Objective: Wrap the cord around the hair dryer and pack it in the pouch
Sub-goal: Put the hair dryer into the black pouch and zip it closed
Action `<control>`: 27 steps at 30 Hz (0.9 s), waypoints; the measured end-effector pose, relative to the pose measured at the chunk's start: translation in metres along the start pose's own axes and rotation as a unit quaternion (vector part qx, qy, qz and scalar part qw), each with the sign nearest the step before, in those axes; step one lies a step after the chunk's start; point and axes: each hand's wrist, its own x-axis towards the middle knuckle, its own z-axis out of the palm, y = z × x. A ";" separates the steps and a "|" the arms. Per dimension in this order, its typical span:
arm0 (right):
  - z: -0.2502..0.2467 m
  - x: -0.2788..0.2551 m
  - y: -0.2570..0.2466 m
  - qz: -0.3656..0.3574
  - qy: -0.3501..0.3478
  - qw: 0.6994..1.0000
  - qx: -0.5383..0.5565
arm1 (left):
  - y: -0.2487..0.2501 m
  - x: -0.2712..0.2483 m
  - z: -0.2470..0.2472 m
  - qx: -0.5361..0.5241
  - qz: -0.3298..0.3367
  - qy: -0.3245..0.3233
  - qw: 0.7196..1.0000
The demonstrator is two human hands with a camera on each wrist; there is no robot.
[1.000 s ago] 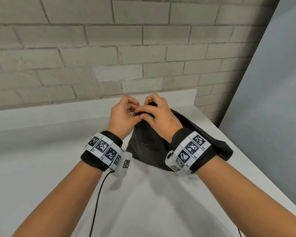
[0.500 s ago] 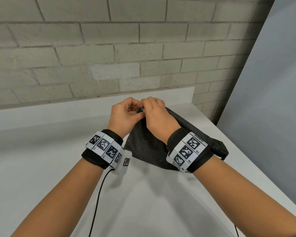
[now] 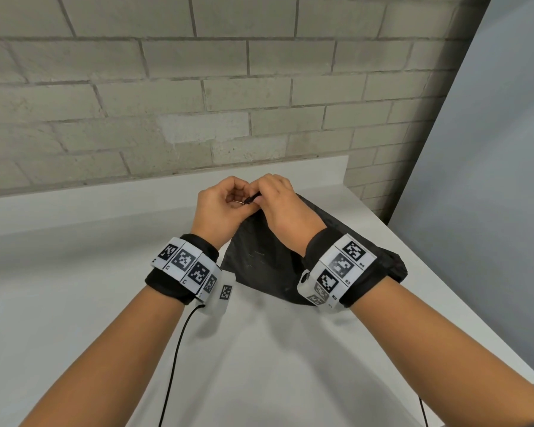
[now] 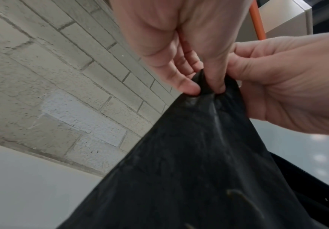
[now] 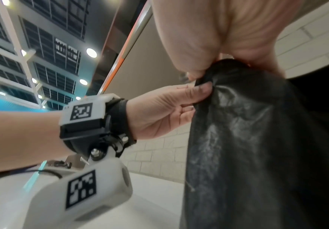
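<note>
A black pouch lies on the white table, its top corner pulled up into a peak. Both hands meet at that peak. My left hand pinches the gathered fabric between thumb and fingers, seen closely in the left wrist view on the pouch. My right hand pinches the same spot from the other side, with a small black tab showing between the two hands. In the right wrist view the pouch hangs from the right hand and the left hand. No hair dryer or cord shows.
A grey brick wall rises behind the table's raised back lip. A grey panel stands to the right, past the table's right edge. Thin black cables hang from the wrist cameras.
Both hands stay together at the pouch's top. The right fingers have shifted their hold, and the small black tab now sticks out between the hands.
</note>
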 end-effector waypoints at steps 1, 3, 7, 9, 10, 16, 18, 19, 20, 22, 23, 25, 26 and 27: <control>-0.001 -0.001 -0.001 0.012 0.002 1.000 0.017 | 0.001 0.000 0.001 -0.004 0.003 -0.001 1.000; -0.005 -0.003 -0.003 0.032 0.004 0.999 0.042 | 0.002 -0.001 0.003 0.002 0.009 -0.005 1.000; -0.011 -0.002 -0.004 0.020 0.014 0.999 0.036 | 0.004 -0.003 0.004 0.008 0.029 -0.022 0.999; -0.010 -0.003 -0.004 -0.019 0.040 0.999 -0.005 | 0.004 -0.003 0.003 0.005 0.045 -0.029 0.999; -0.010 -0.004 -0.004 -0.040 0.052 0.998 -0.015 | 0.005 -0.003 0.002 0.005 0.053 -0.033 0.998; -0.025 -0.011 0.005 -0.096 0.022 0.994 -0.051 | -0.006 0.002 -0.007 -0.037 0.026 -0.078 0.996; -0.034 -0.013 0.011 -0.060 0.003 0.997 -0.046 | -0.008 0.005 -0.008 -0.051 0.013 -0.088 0.995; -0.039 -0.016 0.015 -0.046 -0.016 0.997 -0.056 | -0.008 0.006 -0.008 -0.055 0.008 -0.084 0.995; -0.044 -0.019 0.019 -0.037 -0.032 0.996 -0.075 | -0.007 0.007 -0.007 -0.057 0.003 -0.074 0.996; -0.050 -0.026 0.030 -0.051 -0.033 0.993 -0.102 | -0.008 0.008 -0.008 -0.061 -0.006 -0.052 0.997; -0.053 -0.030 0.035 -0.048 -0.032 0.993 -0.105 | -0.008 0.009 -0.008 -0.062 -0.009 -0.050 0.997; -0.054 -0.034 0.038 -0.013 -0.026 0.996 -0.088 | -0.008 0.008 -0.006 -0.059 -0.012 -0.058 0.996; -0.052 -0.034 0.037 0.000 -0.010 0.998 -0.068 | -0.008 0.007 -0.004 -0.057 -0.012 -0.059 0.997; -0.051 -0.033 0.032 0.009 0.011 0.999 -0.047 | -0.007 0.006 -0.002 -0.058 -0.012 -0.054 0.997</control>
